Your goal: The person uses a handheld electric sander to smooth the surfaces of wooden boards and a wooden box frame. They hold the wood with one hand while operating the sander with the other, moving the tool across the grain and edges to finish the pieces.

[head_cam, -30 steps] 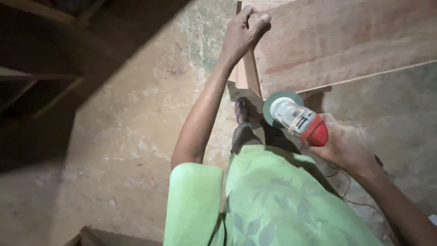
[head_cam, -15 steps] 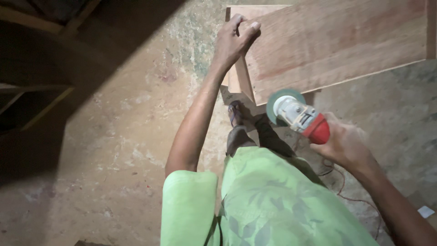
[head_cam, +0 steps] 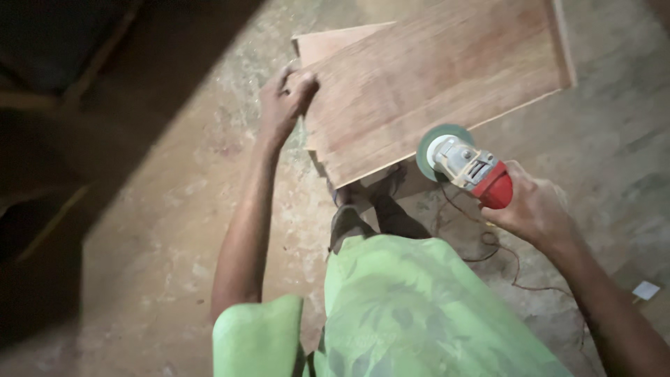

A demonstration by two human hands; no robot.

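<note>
My left hand (head_cam: 285,102) grips the left edge of a reddish-brown plywood box (head_cam: 433,77) that stands on the concrete floor. My right hand (head_cam: 534,209) holds an angle grinder (head_cam: 467,166) with a red body, a grey head and a green disc. The disc sits just beside the lower right edge of the plywood panel. I cannot tell whether the disc touches the wood. My foot (head_cam: 363,192) is below the box's near corner.
A thin power cord (head_cam: 502,258) trails over the dusty concrete floor (head_cam: 174,230) by my right arm. Dark wooden shelving (head_cam: 42,139) stands in shadow at the left. A small white scrap (head_cam: 645,290) lies at the right edge.
The view has shifted, so the box and my left hand now sit further left and lower. My left hand has slid along the box's edge. The grinder stays near the panel's lower edge.
</note>
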